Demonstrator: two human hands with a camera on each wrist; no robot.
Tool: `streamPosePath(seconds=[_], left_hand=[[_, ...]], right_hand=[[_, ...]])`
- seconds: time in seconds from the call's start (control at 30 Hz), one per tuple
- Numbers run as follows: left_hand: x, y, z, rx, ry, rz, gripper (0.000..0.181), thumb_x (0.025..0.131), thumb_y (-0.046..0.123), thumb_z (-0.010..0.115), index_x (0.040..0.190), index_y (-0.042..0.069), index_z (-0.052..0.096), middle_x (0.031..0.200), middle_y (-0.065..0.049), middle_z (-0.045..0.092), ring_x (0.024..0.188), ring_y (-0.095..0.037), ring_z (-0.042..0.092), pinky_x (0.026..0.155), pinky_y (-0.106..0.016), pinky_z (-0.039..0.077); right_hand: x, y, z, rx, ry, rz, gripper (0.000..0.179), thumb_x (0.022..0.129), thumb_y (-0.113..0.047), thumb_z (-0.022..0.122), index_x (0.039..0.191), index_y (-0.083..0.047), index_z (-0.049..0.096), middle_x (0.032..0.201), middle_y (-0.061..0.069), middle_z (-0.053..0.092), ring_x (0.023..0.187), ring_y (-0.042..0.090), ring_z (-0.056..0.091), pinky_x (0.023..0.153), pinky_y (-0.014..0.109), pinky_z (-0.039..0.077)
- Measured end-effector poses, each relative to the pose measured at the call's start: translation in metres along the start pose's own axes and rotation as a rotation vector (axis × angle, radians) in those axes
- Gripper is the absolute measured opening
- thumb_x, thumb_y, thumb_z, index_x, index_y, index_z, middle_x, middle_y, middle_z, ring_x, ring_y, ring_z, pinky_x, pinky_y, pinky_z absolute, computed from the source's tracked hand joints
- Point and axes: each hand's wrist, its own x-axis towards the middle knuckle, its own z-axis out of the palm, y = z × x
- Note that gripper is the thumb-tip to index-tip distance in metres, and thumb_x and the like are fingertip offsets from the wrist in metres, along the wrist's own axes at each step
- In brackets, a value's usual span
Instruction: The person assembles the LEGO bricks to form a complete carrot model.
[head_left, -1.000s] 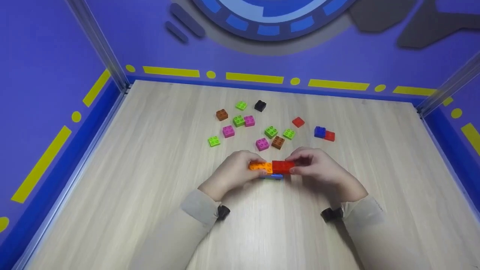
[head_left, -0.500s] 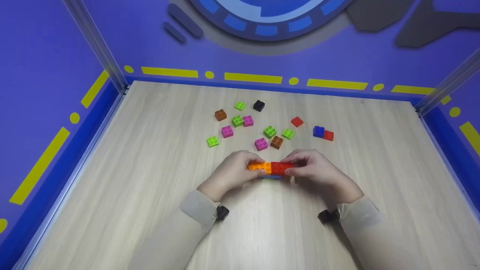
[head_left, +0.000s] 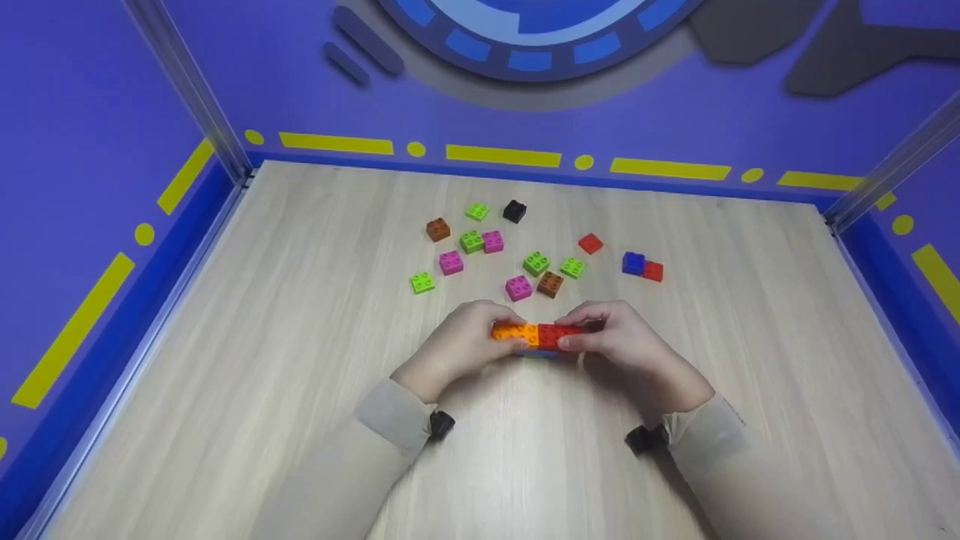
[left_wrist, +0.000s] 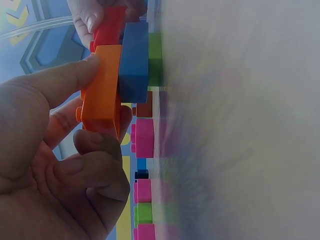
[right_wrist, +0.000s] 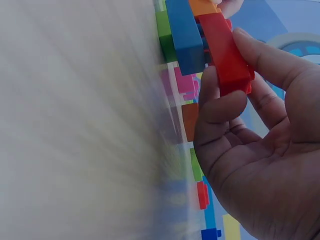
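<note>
At the front middle of the scattered bricks, my left hand (head_left: 457, 349) pinches a long orange toy brick (left_wrist: 102, 90) between thumb and fingers. My right hand (head_left: 630, 345) grips a long red brick (right_wrist: 225, 52), thumb on its studded side. Orange and red lie end to end over a blue brick (right_wrist: 185, 37). Beneath the blue one, a green brick (left_wrist: 155, 60) is at the tabletop. In the right wrist view, blue studs show in a narrow gap under the red brick, which tilts slightly. From the head view, the blue brick is mostly hidden.
Beyond the hands lie several small square bricks: pink (head_left: 518, 287), brown (head_left: 550, 283), lime green (head_left: 422, 282) and black (head_left: 514, 211). A blue brick (head_left: 634, 263) touches a red one (head_left: 653, 271) at the right. Blue-purple walls (head_left: 525, 112) bound the wooden table (head_left: 315, 300).
My right hand has slid a little left along the red brick, its thumb now closer to the orange one. My left hand keeps its hold. The whole head view has shifted slightly.
</note>
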Motion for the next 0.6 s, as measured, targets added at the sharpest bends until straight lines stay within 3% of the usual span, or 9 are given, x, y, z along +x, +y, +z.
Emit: streamPosePath(seconds=[0.6], left_hand=[[0.0002,-0.0015,-0.0003,-0.027,-0.001,-0.001,0.033,0.103,0.028,0.086,0.132,0.014,0.084,0.137,-0.007,0.080,0.126,-0.027,0.071,0.122,-0.049,0.054]], right_hand=[[-0.0032,-0.0034,0.0073,-0.035,0.052,0.050,0.028,0.097,-0.011,0.089,0.124,-0.006,0.086,0.121,0.014,0.085,0.105,0.025,0.066,0.091,0.022,0.057]])
